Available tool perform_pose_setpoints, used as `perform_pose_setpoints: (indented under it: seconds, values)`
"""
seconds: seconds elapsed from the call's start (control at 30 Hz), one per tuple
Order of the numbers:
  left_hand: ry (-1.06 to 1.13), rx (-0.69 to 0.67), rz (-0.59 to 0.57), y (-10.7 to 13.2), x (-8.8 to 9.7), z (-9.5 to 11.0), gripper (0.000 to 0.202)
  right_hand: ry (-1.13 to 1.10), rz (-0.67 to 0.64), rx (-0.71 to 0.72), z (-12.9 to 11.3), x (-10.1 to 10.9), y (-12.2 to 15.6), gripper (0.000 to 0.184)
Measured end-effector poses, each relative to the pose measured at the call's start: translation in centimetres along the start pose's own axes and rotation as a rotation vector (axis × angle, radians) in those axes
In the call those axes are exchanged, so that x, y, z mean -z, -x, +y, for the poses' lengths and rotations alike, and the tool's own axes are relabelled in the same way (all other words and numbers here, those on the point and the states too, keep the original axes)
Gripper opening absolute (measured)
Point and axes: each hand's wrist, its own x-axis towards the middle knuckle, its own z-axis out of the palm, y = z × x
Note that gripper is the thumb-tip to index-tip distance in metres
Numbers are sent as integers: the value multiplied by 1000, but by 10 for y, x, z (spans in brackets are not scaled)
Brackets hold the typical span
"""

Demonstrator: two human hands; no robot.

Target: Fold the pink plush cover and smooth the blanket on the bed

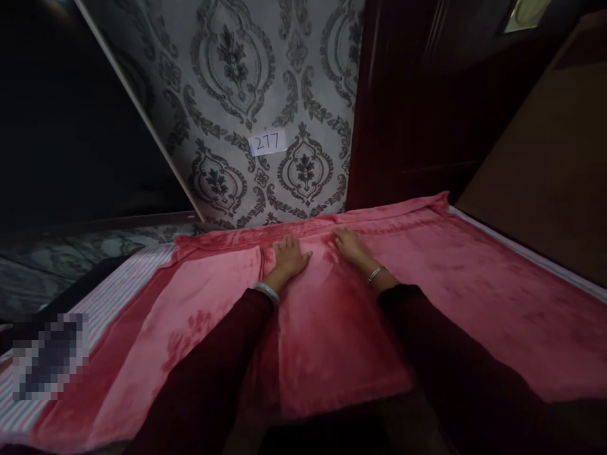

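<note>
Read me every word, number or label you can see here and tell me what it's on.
"277": handwritten on a white paper slip on the patterned wallpaper.
Too small to read: a faint mark on the lower edge of the black panel.
Nothing legible: the yellowish piece at top right; the pixelated patch at left.

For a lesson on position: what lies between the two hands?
In the head view, only pink cloth lies between the left hand and right hand.
</note>
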Motion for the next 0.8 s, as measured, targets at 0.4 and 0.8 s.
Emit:
perform_pose_setpoints:
  seconds: [0.4,0.8]
  values:
    - [-24,-181,-26,-15,-41,20,73,135,-76,-16,-2,-34,3,57]
    - [-171,43,-160,-5,-2,-35,78,111,-107,7,4,-26,-4,55]
